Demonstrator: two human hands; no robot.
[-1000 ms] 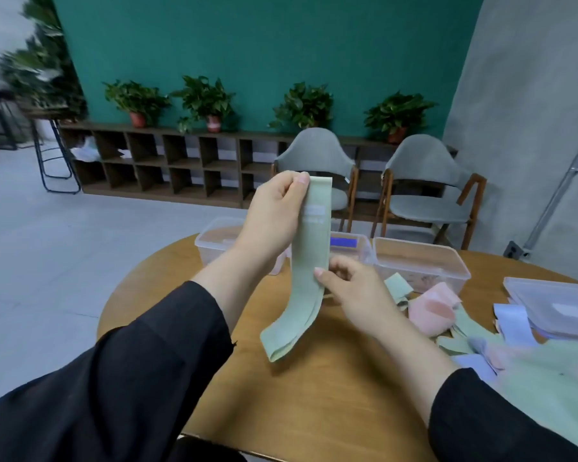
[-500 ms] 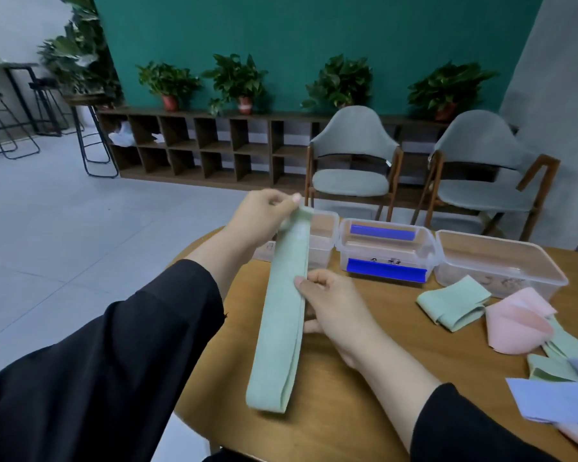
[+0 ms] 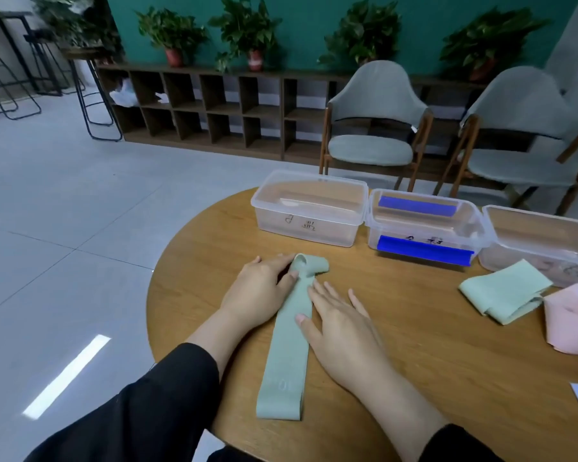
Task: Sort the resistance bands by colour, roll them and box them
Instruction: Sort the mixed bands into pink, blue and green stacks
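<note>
Head view: green band point(image 3: 289, 341) flat along round wooden table point(image 3: 414, 345), far end curled over into small loop. Left hand point(image 3: 259, 291) at that loop, fingers bent round it, thumb against band's edge. Right hand point(image 3: 339, 325) flat, fingers straight, thumb pressing band mid-length. Beyond: three clear boxes, left box point(image 3: 309, 208), middle box point(image 3: 422, 228) with blue clips, right box point(image 3: 544, 241). Folded green band point(image 3: 504, 290) and pink band point(image 3: 571, 320) to right.

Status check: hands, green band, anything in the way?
Left hand curling green band's far end; right hand flat, pinning it. Roll barely started. Clear box ahead, path open.
</note>
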